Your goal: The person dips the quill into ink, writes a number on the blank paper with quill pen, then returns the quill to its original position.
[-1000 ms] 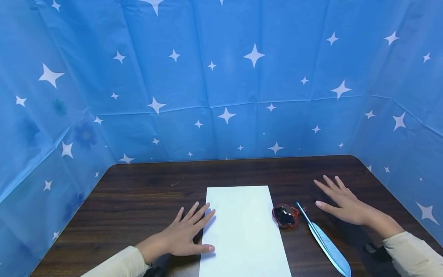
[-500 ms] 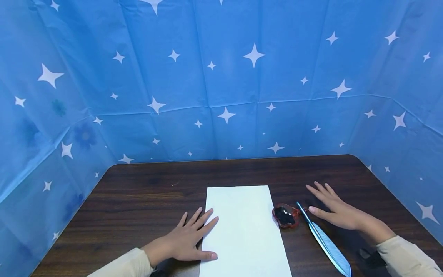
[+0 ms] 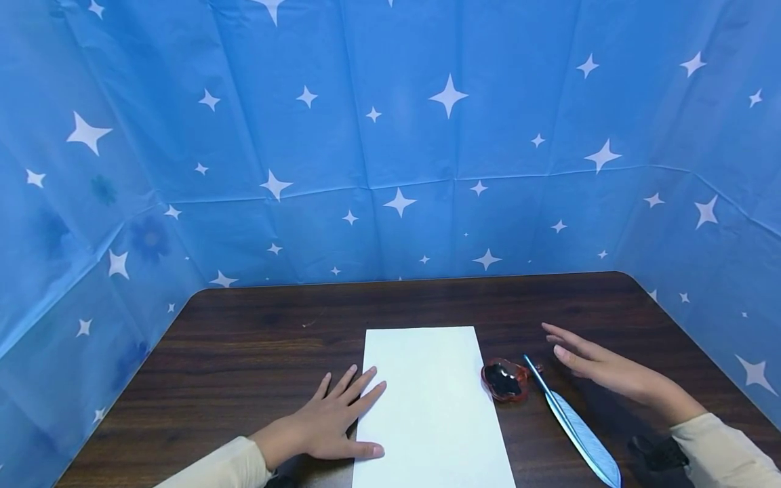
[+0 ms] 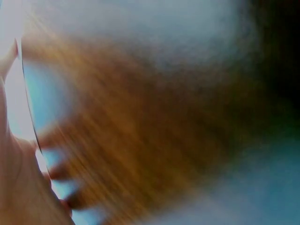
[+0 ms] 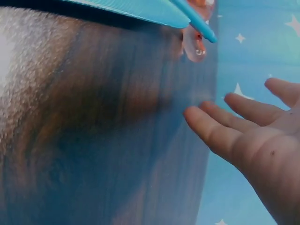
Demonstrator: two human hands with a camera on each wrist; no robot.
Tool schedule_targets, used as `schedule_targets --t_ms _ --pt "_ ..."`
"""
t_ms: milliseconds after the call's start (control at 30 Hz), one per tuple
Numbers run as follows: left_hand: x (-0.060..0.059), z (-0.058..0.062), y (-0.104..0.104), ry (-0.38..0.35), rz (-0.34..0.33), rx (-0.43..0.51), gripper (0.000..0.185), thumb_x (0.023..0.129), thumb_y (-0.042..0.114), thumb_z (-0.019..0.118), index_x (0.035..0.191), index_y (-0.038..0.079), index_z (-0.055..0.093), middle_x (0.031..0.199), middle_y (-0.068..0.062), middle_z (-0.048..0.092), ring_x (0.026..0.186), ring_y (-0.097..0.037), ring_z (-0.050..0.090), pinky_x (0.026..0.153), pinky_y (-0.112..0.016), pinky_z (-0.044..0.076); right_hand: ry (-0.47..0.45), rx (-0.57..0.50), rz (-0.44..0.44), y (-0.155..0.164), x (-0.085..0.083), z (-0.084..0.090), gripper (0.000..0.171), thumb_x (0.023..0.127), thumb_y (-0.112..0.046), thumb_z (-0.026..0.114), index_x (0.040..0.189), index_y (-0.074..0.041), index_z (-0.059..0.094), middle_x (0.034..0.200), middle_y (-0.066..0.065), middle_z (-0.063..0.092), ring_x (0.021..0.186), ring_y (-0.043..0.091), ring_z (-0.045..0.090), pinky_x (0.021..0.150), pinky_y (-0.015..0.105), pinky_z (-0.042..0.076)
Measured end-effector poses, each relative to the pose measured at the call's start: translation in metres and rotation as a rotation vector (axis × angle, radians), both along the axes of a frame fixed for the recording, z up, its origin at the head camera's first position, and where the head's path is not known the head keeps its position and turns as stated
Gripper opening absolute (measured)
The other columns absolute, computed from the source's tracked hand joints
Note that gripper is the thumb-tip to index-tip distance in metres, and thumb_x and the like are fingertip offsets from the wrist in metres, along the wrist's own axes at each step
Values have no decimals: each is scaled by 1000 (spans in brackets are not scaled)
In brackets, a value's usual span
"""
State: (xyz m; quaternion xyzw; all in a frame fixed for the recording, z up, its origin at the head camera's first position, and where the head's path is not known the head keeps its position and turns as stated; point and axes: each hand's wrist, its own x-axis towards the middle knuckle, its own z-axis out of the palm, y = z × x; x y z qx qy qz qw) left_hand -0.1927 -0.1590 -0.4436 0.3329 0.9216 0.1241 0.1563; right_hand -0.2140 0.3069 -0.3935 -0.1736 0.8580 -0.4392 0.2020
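Observation:
My left hand [image 3: 332, 423] rests with spread fingers over the left edge of a white sheet of paper [image 3: 433, 407]. To the right of the paper hovers my right hand [image 3: 610, 369], fingers extended and thumb on the near side, holding nothing. A blue feather quill pen [image 3: 576, 430] lies between the sheet and that hand. Its thin tip leans on a small red translucent dish [image 3: 505, 379] of black ink, set at the paper's right edge. In the right wrist view the quill pen [image 5: 136, 10] crosses the top, apart from my right hand [image 5: 253, 136].
A dark wood-grain table [image 3: 262, 332] carries all of this. Blue cloth [image 3: 390, 142] with white stars hangs behind the table and along both sides. A dark object [image 3: 659, 453] sits beneath the right sleeve. The left wrist view is mostly blurred.
My left hand has come slightly nearer and settled on the paper's edge. My right hand has come down and a little nearer, then turned on its side with fingers drawn closer together.

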Motion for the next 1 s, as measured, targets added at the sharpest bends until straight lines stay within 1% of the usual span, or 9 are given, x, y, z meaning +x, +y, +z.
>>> schedule_targets --t_ms 67,167,300,433,567,667,833,933,1000 --pt "0 0 0 0 0 -4 91 85 74 44 155 29 11 162 -1 -3 147 -37 -4 106 -71 1 -45 -21 -15 2 -1 0 62 106 -33 30 155 -10 0 154 32 7 137 55 17 99 64 35" --pt "0 0 0 2 -1 -8 90 85 74 44 155 29 10 162 -1 -4 147 -36 -4 107 -71 1 -96 -51 -54 3 -2 -1 64 106 -33 33 154 -5 2 152 35 11 134 53 28 99 58 40" --pt "-1 -1 0 -4 1 -7 90 85 74 44 155 29 9 162 -1 -4 147 -36 -4 107 -71 1 -167 -100 -111 5 -3 -4 67 104 -33 41 151 5 9 145 37 30 123 45 48 93 50 48" --pt "0 -1 0 -8 5 -6 91 85 74 44 155 29 9 162 -1 -4 147 -36 -4 107 -71 1 -247 -155 -118 6 -4 -8 68 102 -31 46 147 10 16 135 32 46 114 35 58 90 45 51" --pt "-1 0 0 -6 1 -8 91 85 74 44 155 29 9 162 -1 -4 147 -36 -4 106 -71 1 -294 -184 -100 7 -5 -14 63 101 -28 49 144 12 24 126 21 56 107 29 61 89 44 52" --pt "-1 0 0 -6 -2 -12 91 85 74 44 155 29 9 162 -1 -4 147 -36 -4 106 -71 2 -298 -188 -92 5 -5 -17 57 100 -23 52 139 13 31 120 15 60 103 27 62 87 44 52" --pt "-2 0 0 -2 -5 -18 91 85 75 44 155 29 9 162 -1 -3 147 -37 -3 106 -72 3 -277 -146 -120 -3 -5 -21 49 96 -22 59 129 9 42 113 12 62 99 24 61 83 43 53" --pt "-3 -1 0 -1 -7 -19 91 85 75 44 155 29 10 162 -2 -3 147 -37 -3 106 -72 3 -271 -129 -141 -7 -5 -23 45 94 -22 62 125 6 46 109 11 62 95 22 61 80 42 54" --pt "-3 -1 0 -1 -8 -20 91 85 75 43 155 29 9 162 -1 -3 147 -37 -3 106 -72 3 -264 -135 -134 -9 -5 -24 43 94 -21 63 124 6 47 107 11 62 92 22 60 79 42 53"
